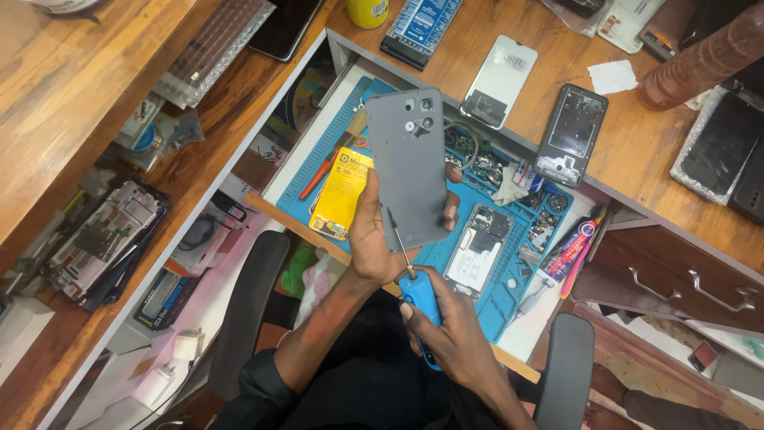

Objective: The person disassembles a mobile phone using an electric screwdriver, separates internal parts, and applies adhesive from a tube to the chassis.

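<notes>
1. Right hand [450, 334], nearest the cam, is gripping a blue screwdriver [419, 306], fingers wrapped round the handle; thin metal shaft is angling up-left twd the grey phone back cover [407, 167].
2. Left hand [382, 235] is holding that cover upright by its lower part, thumb on the left edge, fingertips showing at the right edge; camera holes are sitting at top.
3. Cover is hovering over a blue work mat [497, 299] in an open drawer.
4. Opened phone [481, 247] is lying on the mat, just right of the hands.
5. Yellow packet [344, 191] is lying left of the cover; glue tube [569, 255] is resting at the mat's right edge.
</notes>
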